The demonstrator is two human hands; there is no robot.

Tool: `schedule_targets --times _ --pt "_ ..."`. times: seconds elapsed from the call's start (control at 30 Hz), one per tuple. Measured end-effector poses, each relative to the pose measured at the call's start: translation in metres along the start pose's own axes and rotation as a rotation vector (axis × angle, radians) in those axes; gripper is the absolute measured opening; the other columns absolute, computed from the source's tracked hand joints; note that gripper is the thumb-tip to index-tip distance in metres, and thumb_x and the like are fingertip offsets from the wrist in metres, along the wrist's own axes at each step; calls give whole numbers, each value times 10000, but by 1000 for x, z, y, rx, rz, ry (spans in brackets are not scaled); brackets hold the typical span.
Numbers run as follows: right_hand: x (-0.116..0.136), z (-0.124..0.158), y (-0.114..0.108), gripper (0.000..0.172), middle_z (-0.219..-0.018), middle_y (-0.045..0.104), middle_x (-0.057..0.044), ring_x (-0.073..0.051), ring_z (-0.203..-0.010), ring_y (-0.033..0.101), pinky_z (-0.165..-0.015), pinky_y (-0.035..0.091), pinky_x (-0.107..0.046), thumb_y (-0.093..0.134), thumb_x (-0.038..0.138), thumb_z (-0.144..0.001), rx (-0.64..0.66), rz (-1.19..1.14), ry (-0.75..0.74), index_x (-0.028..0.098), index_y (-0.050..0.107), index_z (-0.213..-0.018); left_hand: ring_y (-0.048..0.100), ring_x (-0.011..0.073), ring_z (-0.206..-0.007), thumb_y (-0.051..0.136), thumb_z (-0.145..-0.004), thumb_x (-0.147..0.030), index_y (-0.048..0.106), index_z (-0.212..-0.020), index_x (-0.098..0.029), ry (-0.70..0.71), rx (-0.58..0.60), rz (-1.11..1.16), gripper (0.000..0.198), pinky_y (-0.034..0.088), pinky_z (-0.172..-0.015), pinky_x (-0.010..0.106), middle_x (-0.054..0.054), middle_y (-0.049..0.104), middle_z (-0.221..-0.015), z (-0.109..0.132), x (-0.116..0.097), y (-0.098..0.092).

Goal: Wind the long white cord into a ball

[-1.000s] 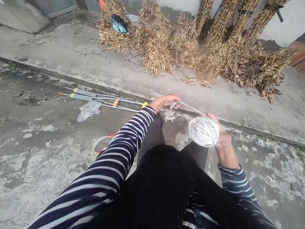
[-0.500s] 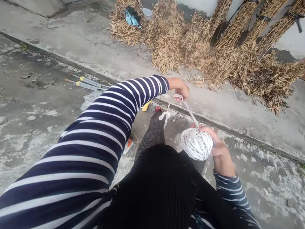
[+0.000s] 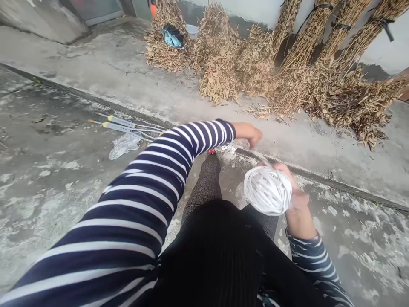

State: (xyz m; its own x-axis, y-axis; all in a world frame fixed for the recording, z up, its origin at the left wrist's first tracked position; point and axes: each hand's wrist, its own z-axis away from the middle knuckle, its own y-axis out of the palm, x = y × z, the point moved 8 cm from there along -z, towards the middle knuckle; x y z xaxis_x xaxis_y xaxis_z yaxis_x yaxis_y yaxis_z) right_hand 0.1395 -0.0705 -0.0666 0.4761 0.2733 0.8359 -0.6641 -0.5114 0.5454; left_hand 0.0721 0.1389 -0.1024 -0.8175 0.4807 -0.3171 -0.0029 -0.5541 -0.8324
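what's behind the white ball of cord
Behind the white ball, part of the right hand shows at upper right, with a dark trouser leg below. Whatever else lies directly behind the ball is covered, including part of the hand.

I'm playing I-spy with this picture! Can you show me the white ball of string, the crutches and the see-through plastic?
White ball of string (image 3: 267,192): head view, middle of its wound side.
Crutches (image 3: 119,127): head view, flat grey part of one.
See-through plastic (image 3: 124,147): head view, its crumpled middle.

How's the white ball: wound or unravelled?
Mostly wound: the ball is round, with overlapping wraps, in the right hand. Some loose cord shows near the left hand.
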Motion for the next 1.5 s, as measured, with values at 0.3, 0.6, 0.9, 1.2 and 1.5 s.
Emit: schedule_targets --times 0.3,0.6,0.9,1.2,1.5 --pt "31 -4 -33 879 -1337 663 -95 -403 -1316 581 -1098 483 -609 772 448 -508 -442 -15 -106 303 586 -1354 683 156 -842 724 -825 -378 758 -1076 -146 466 -57 1214 343 527 -732 261 102 755 -1039 78 -35 35" --pt "50 -16 -18 937 -1315 682 -115 -386 -1302 598 -1086 490 -608 696 461 -538 -357 143 -1 254 534 -1438 588 107 -559 806 -779 -526 757 -836 -97 533 -66 1313 435 476 -666 262 38 676 -638 101 -37 42" --pt "57 2 -15 927 -1288 689 -110 -383 -1263 627 -1130 465 -562 838 386 -471 -314 167 30 266 609 -1361 670 182 -762 720 -820 -383 673 -658 -116 589 -100 1205 316 494 -804 317 90 700 -703 105 -31 -2" --pt "96 2 -7 929 -1369 644 -113 -412 -1350 555 -1074 507 -569 804 490 -505 -421 377 -77 282 594 -1385 445 81 -571 569 -758 -181 714 -687 -121 355 -499 756 173 299 -596 215 -30 603 -605 86 -17 7" --pt "156 -7 21 781 -1371 639 -90 -421 -1406 499 -1098 490 -605 812 449 -567 -408 585 -267 296 635 -1311 331 70 -506 493 -820 -209 729 -763 -107 210 -498 890 263 251 -531 204 -25 609 -619 59 21 52"
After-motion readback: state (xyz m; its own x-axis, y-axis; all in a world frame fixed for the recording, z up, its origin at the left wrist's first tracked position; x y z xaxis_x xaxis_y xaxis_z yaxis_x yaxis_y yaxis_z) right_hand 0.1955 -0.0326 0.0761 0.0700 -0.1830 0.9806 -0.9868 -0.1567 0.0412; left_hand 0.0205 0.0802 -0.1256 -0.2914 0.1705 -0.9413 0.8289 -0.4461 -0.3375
